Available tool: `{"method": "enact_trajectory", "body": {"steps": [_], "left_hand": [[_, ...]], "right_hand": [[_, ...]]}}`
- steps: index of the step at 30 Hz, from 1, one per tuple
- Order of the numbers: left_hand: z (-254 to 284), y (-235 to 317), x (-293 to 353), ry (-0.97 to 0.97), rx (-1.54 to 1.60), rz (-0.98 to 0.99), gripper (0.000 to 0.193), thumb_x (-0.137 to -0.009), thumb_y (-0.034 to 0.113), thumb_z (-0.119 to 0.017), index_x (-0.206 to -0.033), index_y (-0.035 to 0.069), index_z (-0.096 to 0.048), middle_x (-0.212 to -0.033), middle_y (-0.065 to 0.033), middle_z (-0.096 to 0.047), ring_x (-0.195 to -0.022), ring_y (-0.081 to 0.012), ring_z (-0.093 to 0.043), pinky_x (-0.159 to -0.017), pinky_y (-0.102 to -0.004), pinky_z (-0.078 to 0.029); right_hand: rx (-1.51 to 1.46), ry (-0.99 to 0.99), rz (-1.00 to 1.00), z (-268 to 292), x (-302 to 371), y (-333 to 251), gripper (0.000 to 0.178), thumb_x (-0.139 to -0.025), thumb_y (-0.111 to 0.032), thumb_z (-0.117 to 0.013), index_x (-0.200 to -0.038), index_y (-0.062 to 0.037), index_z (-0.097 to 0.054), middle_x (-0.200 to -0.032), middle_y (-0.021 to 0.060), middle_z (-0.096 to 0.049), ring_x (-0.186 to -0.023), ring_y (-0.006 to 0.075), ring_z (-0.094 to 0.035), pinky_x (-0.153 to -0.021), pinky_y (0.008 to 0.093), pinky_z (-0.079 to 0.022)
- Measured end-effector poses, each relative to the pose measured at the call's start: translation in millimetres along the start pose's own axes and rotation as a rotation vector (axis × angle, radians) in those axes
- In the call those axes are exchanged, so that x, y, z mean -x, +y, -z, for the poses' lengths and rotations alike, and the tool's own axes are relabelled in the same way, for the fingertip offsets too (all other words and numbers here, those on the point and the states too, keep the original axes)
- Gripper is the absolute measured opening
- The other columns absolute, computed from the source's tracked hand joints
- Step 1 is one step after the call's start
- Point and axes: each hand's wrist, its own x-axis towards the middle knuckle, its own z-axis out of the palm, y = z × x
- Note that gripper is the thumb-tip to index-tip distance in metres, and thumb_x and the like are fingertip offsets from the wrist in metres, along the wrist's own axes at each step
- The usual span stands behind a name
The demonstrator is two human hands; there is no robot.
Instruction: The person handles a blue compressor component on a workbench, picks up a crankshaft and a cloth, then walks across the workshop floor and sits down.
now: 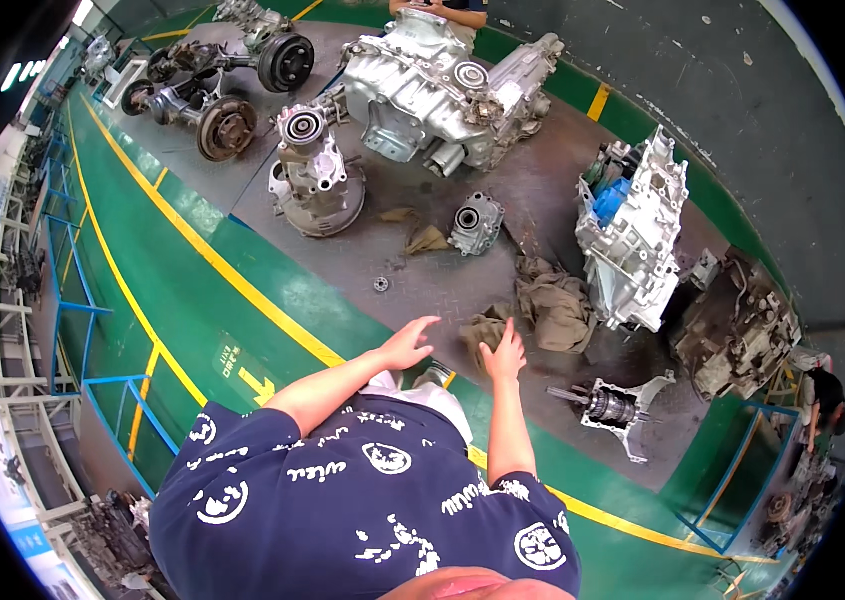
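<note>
My left hand (408, 345) is held out at the near edge of a grey-brown work surface (423, 285), empty, with its fingers stretched. To its right, my right hand (505, 354) is also empty, its fingers spread and pointing away from me. The right hand is nearest to a crumpled brown cloth (483, 328); whether it touches the cloth I cannot tell. A larger heap of brown cloth (555, 305) lies just beyond. Ahead of my left hand sits a small ring-shaped metal part (382, 284). A round-bored metal housing (477, 224) stands farther back.
A gear shaft assembly on a metal bracket (618, 408) lies to the right, below an upright silver casing (635, 235). A dirty gearbox (738, 325) is at far right. Large silver transmission (443, 95), another housing (318, 175) and wheel axles (228, 125) fill the back. Someone's arms (448, 12) show behind.
</note>
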Motion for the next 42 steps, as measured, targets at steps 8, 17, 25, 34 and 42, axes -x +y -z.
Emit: {"method": "enact_trajectory", "body": {"steps": [8, 17, 25, 34, 42], "left_hand": [[109.9, -238.7, 132.9, 0.209, -0.319, 0.351, 0.068, -0.092, 0.014, -0.070, -0.152, 0.004, -0.041, -0.136, -0.0243, -0.061, -0.129, -0.0339, -0.061, -0.107, -0.0432, -0.051], [79.7, -263.7, 125.2, 0.027, -0.067, 0.883, 0.041, -0.097, 0.015, -0.061, -0.137, 0.009, -0.055, -0.103, -0.0136, -0.068, -0.076, -0.0284, -0.071, -0.055, -0.0436, -0.055], [-125.2, -152.0, -13.2, -0.616, -0.696, 0.397, 0.042, -0.096, 0.033, -0.068, -0.131, 0.011, -0.069, -0.118, -0.0161, -0.074, -0.104, -0.0253, -0.071, -0.089, -0.0399, -0.058], [-527.6, 2.3, -27.8, -0.604, -1.003, -0.134, 0.048, -0.086, 0.043, -0.066, -0.116, 0.006, -0.076, -0.130, -0.0236, -0.069, -0.126, -0.0416, -0.062, -0.109, -0.0475, -0.048], [-866.7, 143.0, -41.3, -0.979, -0.913, -0.265, 0.036, -0.092, 0.035, -0.066, -0.113, 0.007, -0.074, -0.118, -0.0165, -0.076, -0.116, -0.0331, -0.070, -0.102, -0.0447, -0.054]], "right_hand": [[0.157, -0.178, -0.183, -32.2, 2.9, -55.5, 0.107, -0.075, -0.046, -0.090, -0.161, -0.0318, -0.028, -0.159, 0.0132, -0.042, -0.142, 0.0371, -0.047, -0.107, 0.0669, -0.043], [0.105, -0.652, -0.333, -14.1, 131.1, -6.3, 0.075, -0.077, -0.029, -0.083, -0.145, -0.0203, -0.053, -0.139, 0.0119, -0.065, -0.131, 0.0335, -0.063, -0.111, 0.0610, -0.044], [-0.716, -0.089, -0.673, -12.7, 278.3, 272.7, 0.086, -0.074, -0.031, -0.090, -0.149, -0.0092, -0.051, -0.143, 0.0129, -0.065, -0.132, 0.0314, -0.062, -0.113, 0.0434, -0.048], [-2.282, 0.536, -0.711, 46.5, 481.7, 519.0, 0.061, -0.090, -0.023, -0.080, -0.144, -0.0077, -0.056, -0.131, 0.0115, -0.070, -0.120, 0.0285, -0.068, -0.107, 0.0473, -0.054], [-1.885, 1.021, -1.111, 82.1, 631.9, 747.3, 0.065, -0.089, -0.021, -0.071, -0.148, -0.0048, -0.050, -0.142, 0.0136, -0.062, -0.127, 0.0322, -0.062, -0.113, 0.0470, -0.048]]}}
